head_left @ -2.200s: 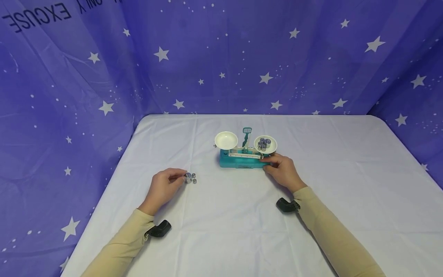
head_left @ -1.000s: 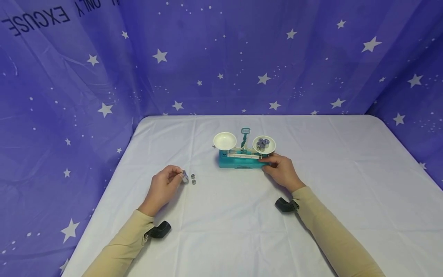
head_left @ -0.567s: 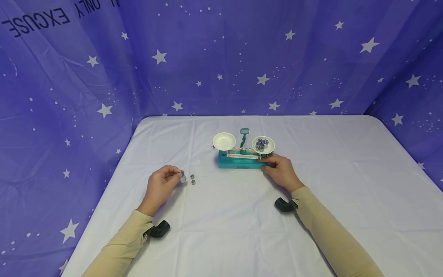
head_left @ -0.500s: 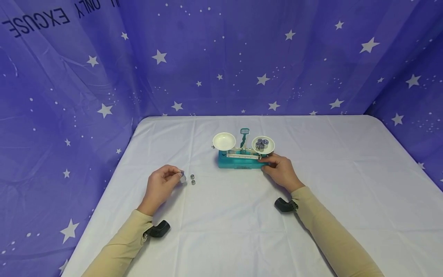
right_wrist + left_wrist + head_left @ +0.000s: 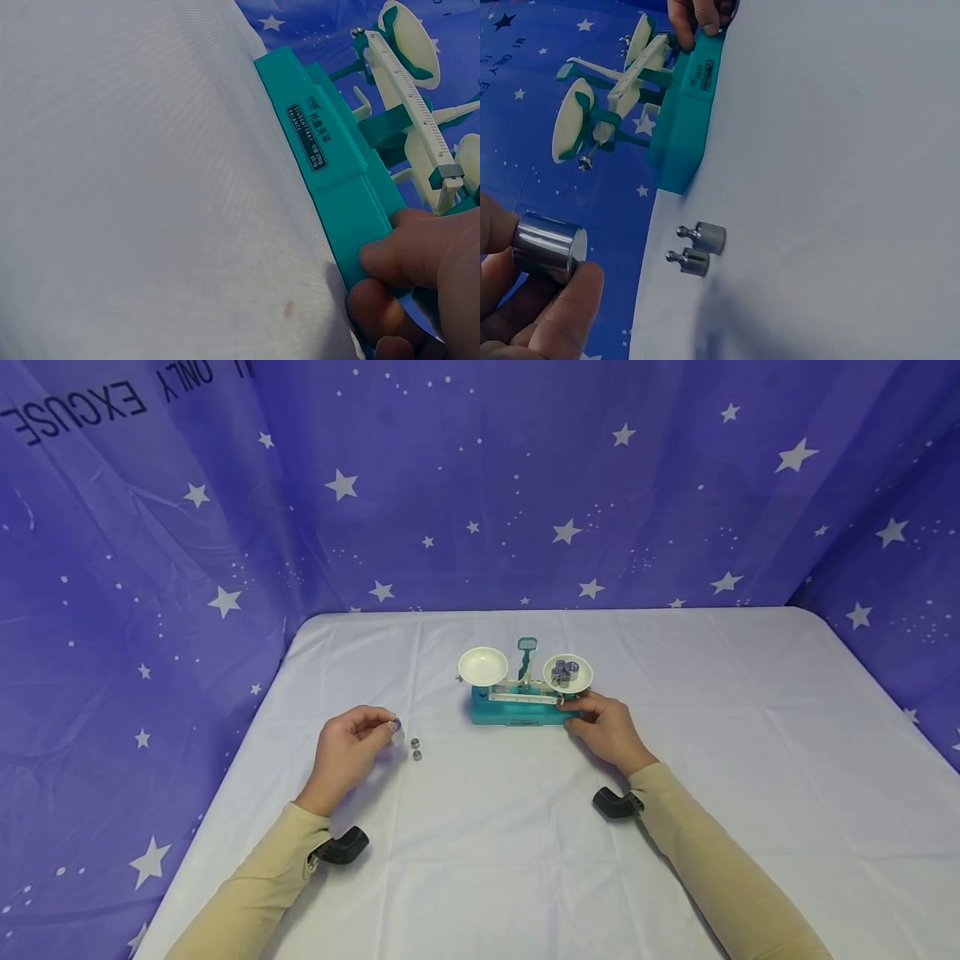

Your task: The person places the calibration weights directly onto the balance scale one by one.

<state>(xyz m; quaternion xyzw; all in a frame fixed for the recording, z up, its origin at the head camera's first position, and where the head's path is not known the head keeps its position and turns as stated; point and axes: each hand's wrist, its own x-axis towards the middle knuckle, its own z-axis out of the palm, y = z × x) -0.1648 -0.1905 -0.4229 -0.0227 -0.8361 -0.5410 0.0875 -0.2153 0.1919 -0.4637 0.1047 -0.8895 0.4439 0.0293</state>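
My left hand pinches a shiny cylindrical balance weight between thumb and fingers, raised over the table. Close to its right, two smaller knobbed weights stand on the cloth. The green tray balance stands at mid-table, with two white pans. Its left pan is bare, while several metal weights are grouped in the right pan. My right hand grips the right end of the balance's base, thumb on the front face in the right wrist view.
A white cloth covers the table. Behind and at both sides hangs a purple curtain with white stars. Black wrist-worn devices jut inward from both sleeves.
The left hand has taken the largest weight from beside the two small ones, tilted it and lifted it up. The right hand keeps its grip on the balance base.
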